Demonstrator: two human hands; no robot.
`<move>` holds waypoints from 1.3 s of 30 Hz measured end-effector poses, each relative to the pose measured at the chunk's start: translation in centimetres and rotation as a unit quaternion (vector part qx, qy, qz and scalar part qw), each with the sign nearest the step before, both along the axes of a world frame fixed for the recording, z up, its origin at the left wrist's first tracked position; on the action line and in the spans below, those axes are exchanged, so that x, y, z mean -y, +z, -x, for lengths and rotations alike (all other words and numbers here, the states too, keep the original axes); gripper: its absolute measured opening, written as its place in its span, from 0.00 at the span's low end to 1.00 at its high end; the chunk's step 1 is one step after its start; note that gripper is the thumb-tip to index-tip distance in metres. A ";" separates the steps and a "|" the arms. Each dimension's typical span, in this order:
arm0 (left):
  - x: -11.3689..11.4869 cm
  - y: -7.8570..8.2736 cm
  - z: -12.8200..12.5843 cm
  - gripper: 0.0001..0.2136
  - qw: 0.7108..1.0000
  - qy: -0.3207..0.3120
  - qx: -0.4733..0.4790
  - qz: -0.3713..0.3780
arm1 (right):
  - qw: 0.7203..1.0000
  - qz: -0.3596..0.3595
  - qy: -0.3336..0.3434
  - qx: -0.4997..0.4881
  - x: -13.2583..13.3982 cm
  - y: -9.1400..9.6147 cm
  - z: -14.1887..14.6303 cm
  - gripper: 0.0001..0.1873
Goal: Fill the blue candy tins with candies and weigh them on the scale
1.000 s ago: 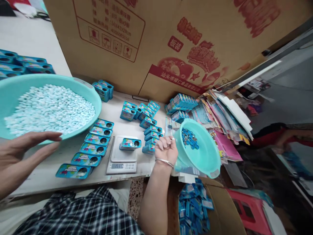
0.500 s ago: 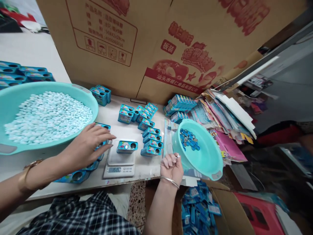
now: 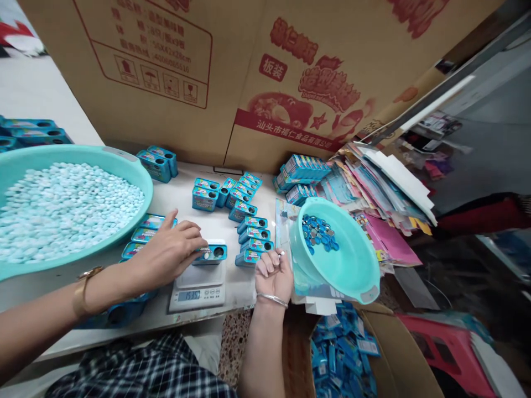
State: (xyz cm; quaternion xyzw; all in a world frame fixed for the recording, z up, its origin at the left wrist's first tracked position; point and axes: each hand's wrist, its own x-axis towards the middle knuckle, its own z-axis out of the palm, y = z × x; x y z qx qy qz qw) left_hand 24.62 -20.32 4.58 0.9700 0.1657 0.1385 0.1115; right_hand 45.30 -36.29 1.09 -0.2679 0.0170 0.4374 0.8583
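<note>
A blue tin (image 3: 215, 252) with a round hole in its top stands on the weighing pan of a white digital scale (image 3: 199, 296). A small white piece lies on the tin's lid. My left hand (image 3: 172, 251) has its fingers stretched out over the tin's left end; whether they touch it is hard to tell. To the right of the scale, my right hand (image 3: 274, 273) is turned palm up with the fingers curled. A small white candy shows at its thumb tip. Several more blue tins (image 3: 254, 245) stand in a row behind that hand.
A large turquoise basin (image 3: 136, 166) of pale candies stands at left. On the right, a smaller turquoise basin (image 3: 352, 271) holds round blue caps. A big cardboard box (image 3: 166, 121) walls off the back. Below right, an open carton (image 3: 398, 354) contains blue packages.
My left hand has moved right, from beside the scale to the tin's left end. My right hand remains curled near the small basin. The view has shifted slightly.
</note>
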 end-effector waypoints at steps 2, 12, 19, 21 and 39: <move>-0.1 -0.4 -0.6 0.10 1.000 -0.016 -0.011 0.006 | 0.999 -0.012 0.001 -0.033 -0.2 0.0 0.1 0.06; 0.3 -0.6 -4.1 0.09 1.000 -0.017 -0.014 0.020 | 0.998 -0.030 0.004 -0.046 -0.9 -0.1 0.4 0.06; -0.5 -0.9 -3.4 0.15 0.996 0.038 0.019 0.078 | 0.998 -0.030 -0.012 -0.056 -0.2 -0.1 0.1 0.06; -0.3 -0.9 -2.7 0.24 0.997 0.015 -0.013 0.070 | 0.998 -0.028 -0.014 -0.050 -0.2 -0.2 0.0 0.06; -9.6 0.0 -3.4 0.27 0.993 0.089 -0.041 -0.059 | 0.999 -0.033 -0.020 -0.023 1.6 0.6 0.4 0.06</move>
